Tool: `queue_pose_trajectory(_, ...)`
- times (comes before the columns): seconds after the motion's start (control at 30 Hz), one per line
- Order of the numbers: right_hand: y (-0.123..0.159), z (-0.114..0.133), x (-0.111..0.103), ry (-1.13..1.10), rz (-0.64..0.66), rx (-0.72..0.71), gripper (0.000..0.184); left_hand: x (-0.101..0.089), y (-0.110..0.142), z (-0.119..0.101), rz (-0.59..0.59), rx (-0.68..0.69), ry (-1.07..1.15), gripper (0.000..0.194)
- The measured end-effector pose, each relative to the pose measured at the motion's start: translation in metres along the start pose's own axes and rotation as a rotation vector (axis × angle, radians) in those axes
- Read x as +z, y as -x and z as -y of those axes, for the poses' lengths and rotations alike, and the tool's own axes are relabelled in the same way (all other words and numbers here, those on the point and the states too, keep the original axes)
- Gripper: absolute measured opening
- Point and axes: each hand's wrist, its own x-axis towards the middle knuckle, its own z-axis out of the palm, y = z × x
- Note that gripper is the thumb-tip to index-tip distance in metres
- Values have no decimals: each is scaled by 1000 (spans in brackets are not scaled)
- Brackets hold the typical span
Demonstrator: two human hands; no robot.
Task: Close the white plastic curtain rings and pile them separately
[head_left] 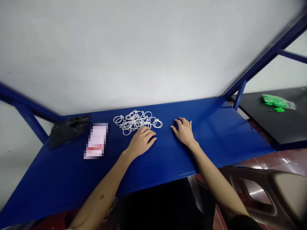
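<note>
Resting on the blue table (72,179), a tangle of white rings (137,121) sits near the back edge, close to the white wall, and that's what my hands are nearest to. My left hand (141,142) lies palm down right at the near edge of the pile, fingers loosely spread, fingertips touching or just short of the closest rings; I can't tell which. It's pinching nothing. My right hand (184,131) lies flat on the bare table just to the right of the pile, fingers spread and empty, apart from the rings.

Moving out to the left, a blurred pink-and-white packet (96,141) lies flat beside the pile, clear of it. Further left, a crumpled black bag (68,128) slumps by the table's back corner.

Over on the far right, on a separate black surface (275,127), there's a clear bag of green pieces (278,102). Down at the lower right, a brown plastic chair (266,188) stands by my right forearm.
</note>
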Motion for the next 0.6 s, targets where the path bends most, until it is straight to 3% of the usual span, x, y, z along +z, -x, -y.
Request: queue_pose_trajectory(0.6,0,0,-1,11,7,-4,50,0,1,1,-16,-3,-2,22)
